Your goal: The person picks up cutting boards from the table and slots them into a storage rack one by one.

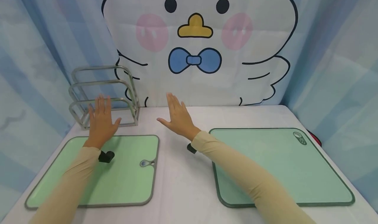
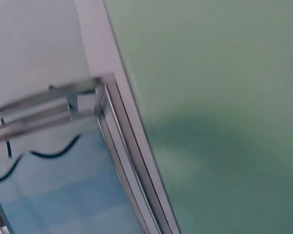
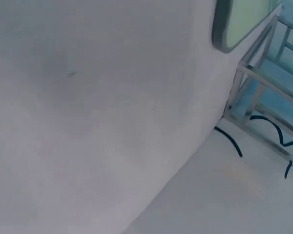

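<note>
My left hand (image 1: pixel 102 124) is held with straight fingers and thumb spread, over the back edge of the left light-green cutting board (image 1: pixel 127 174). Its fingertips overlap the front loop of a metal rack (image 1: pixel 134 106) in the head view. Nothing is in that hand. My right hand (image 1: pixel 179 119) also has its fingers straight and holds nothing; it is over the white table between the two boards, left of the right green cutting board (image 1: pixel 283 171). The left wrist view shows the rack (image 2: pixel 124 146) beside the left board (image 2: pixel 224 73), with only a fingertip at its left edge.
The rack stands at the back left of the white table (image 1: pixel 183 184), with several upright loops. A curtain (image 1: pixel 195 86) printed with a bird face hangs behind, and blue curtains close both sides. A red item (image 1: pixel 314 138) shows at the right table edge.
</note>
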Demonstrator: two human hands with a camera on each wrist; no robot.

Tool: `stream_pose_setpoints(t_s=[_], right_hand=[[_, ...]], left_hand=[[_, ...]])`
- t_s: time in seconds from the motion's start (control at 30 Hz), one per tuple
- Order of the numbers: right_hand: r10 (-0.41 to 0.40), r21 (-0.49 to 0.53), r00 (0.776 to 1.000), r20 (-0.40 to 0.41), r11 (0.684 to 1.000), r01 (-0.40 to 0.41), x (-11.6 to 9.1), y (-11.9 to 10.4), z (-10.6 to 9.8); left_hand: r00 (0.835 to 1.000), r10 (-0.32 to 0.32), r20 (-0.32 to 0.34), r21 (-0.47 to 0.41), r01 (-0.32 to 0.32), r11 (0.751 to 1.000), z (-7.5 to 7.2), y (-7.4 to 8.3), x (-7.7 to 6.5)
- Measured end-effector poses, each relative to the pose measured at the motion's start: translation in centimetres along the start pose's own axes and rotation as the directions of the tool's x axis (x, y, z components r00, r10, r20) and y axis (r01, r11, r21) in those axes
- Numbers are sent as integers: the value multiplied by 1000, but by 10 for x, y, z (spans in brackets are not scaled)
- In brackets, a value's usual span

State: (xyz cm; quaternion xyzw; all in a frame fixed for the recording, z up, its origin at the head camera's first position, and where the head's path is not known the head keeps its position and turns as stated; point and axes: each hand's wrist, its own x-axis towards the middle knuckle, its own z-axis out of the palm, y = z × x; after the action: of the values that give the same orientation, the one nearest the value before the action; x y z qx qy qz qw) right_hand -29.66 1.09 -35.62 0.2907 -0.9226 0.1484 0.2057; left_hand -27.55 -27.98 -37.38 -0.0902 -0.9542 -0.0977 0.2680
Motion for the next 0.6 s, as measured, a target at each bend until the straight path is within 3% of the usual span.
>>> stream_pose_setpoints(t_s=[0.17, 0.27, 0.33, 0.43, 0.5, 0.6], right_hand=[[21, 144, 1000, 7, 989, -22, 28, -18, 10], [38, 228, 999, 33, 973, -44, 42, -28, 14], [57, 289, 996, 63, 955, -72, 51, -34, 15], [100, 395, 987, 124, 908, -141, 63, -41, 17], [125, 451, 980, 153, 874, -182, 71, -45, 20], [146, 526, 973, 178, 822, -219, 82, -49, 25]], left_hand=[[996, -84, 17, 48, 83, 995, -11, -23, 15], [992, -127, -3, 21, 127, 992, -16, -39, 22], [985, -171, -35, -60, 169, 984, -18, -49, 25], [962, -267, -48, -224, 251, 942, -22, -60, 27], [943, -330, -39, -333, 299, 894, -25, -65, 27], [917, -398, 0, -414, 363, 835, -28, -71, 26]])
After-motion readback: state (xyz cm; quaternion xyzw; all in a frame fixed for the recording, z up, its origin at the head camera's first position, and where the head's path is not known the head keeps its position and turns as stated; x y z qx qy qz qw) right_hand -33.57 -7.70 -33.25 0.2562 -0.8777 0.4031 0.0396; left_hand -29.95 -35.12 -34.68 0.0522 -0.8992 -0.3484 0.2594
